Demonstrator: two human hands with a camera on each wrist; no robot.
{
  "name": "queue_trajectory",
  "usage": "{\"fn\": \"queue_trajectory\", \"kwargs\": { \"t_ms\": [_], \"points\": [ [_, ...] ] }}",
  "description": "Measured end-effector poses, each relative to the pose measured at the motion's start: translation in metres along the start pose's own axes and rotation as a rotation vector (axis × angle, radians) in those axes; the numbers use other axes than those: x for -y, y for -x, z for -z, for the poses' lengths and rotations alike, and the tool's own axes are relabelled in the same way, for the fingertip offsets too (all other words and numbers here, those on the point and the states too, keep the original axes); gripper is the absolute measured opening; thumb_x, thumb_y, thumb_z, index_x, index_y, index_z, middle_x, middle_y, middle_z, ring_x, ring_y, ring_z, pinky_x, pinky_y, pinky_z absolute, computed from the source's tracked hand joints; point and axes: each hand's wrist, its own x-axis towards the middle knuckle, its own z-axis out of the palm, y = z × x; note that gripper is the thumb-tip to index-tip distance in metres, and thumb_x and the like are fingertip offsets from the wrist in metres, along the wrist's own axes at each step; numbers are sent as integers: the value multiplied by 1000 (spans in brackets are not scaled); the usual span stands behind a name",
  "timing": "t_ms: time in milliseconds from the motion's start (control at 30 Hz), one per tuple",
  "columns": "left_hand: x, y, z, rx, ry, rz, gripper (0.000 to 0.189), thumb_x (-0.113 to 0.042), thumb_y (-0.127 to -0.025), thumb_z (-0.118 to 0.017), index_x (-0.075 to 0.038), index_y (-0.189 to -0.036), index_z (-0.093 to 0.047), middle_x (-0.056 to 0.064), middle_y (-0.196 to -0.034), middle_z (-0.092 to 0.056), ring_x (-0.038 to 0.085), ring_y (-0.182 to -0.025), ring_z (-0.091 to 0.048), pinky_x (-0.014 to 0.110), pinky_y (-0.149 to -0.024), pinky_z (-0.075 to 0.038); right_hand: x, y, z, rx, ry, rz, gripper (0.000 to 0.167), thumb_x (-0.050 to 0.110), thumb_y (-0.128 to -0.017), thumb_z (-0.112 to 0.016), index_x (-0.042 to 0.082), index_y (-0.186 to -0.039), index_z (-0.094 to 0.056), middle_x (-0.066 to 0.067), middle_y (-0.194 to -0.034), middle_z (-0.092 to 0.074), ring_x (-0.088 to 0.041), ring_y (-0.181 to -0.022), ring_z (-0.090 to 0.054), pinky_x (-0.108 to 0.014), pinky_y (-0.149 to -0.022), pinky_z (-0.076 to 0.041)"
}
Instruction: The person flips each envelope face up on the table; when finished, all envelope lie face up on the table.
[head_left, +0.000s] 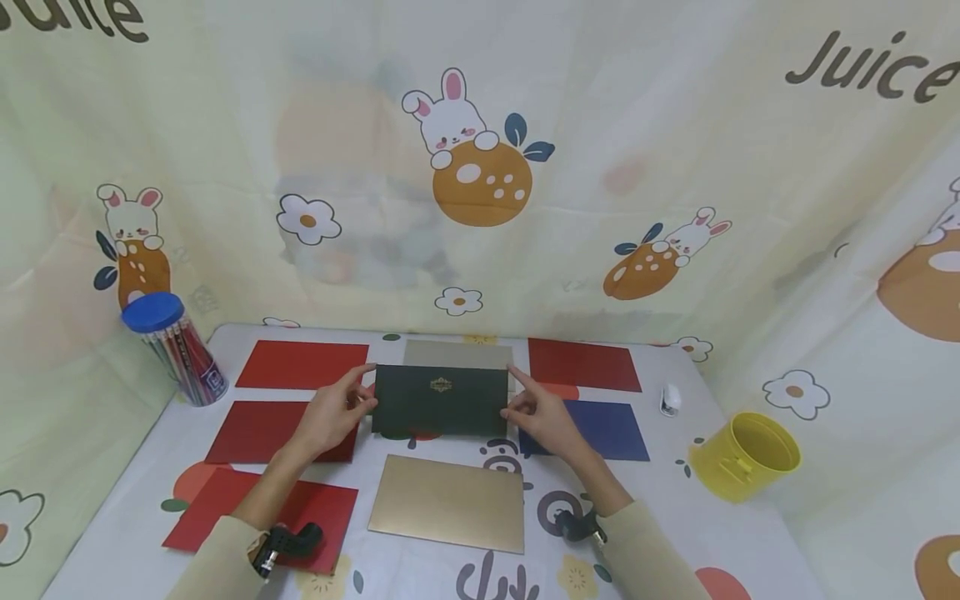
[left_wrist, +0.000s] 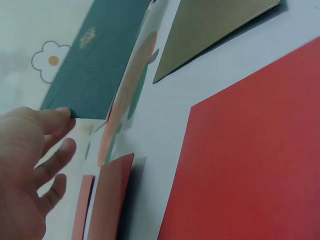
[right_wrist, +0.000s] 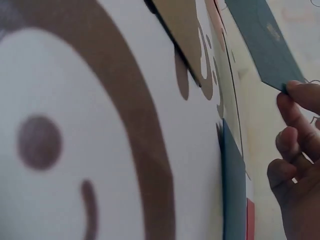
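A dark green card [head_left: 441,402] with a gold emblem is held up near the middle of the table, its front facing me in the head view. My left hand [head_left: 330,421] pinches its left end between thumb and fingers; the left wrist view shows this grip at a corner of the green card [left_wrist: 92,65]. At the opposite end, my right hand [head_left: 547,421] pinches the card too, the thumb on its edge in the right wrist view. Behind the green card lies a pale grey card [head_left: 457,354], partly covered. A gold card [head_left: 447,504] rests on the table in front.
Red cards [head_left: 302,364] lie in a column at left, the nearest partly under my left forearm. At right are another red card [head_left: 585,364], a blue card [head_left: 600,429], a small white stapler-like object [head_left: 671,400] and a yellow bucket [head_left: 738,467]. A blue-lidded pencil jar [head_left: 180,354] stands far left.
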Motion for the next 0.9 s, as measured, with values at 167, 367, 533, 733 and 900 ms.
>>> {"fn": "queue_trajectory", "kwargs": {
  "t_ms": [167, 367, 533, 733, 900],
  "points": [
    [-2, -1, -7, 61, -68, 36, 72, -15, -87, -80, -14, -149, -45, 1, -95, -69, 14, -73, -60, 26, -58, -51, -2, 2, -3, 46, 39, -51, 83, 5, -86, -78, 16, -156, -37, 6, -83, -72, -9, -72, -66, -23, -62, -52],
    [-2, 0, -14, 109, -126, 71, 74, -13, -83, -83, -11, -148, -47, 0, -100, -67, 15, -81, -60, 27, -66, -51, 2, 0, -4, 82, 128, -101, 80, 7, -84, -81, 10, -153, -41, 7, -82, -70, -9, -67, -61, -25, -60, -48],
    [-4, -1, -15, 109, -139, 54, 69, -11, -82, -84, -7, -143, -54, 5, -108, -69, 19, -86, -61, 30, -70, -54, 6, 0, -6, 98, 182, -154, 79, 10, -83, -82, 10, -152, -43, 6, -84, -67, -10, -68, -57, -25, -63, -47],
    [-3, 1, -17, 128, -168, 21, 63, -11, -82, -84, -12, -140, -60, 10, -117, -70, 27, -101, -63, 39, -77, -56, 5, 1, -10, 126, 259, -165, 78, 15, -84, -82, 14, -152, -44, 8, -88, -65, -9, -67, -54, -25, -58, -46],
    [0, 3, -19, 126, -190, 5, 58, -13, -82, -84, -16, -136, -64, 7, -116, -72, 26, -100, -62, 43, -79, -54, 6, 1, -12, 135, 286, -173, 75, 18, -83, -83, 20, -150, -48, 9, -92, -64, -10, -71, -56, -26, -60, -48]
  ]
}}
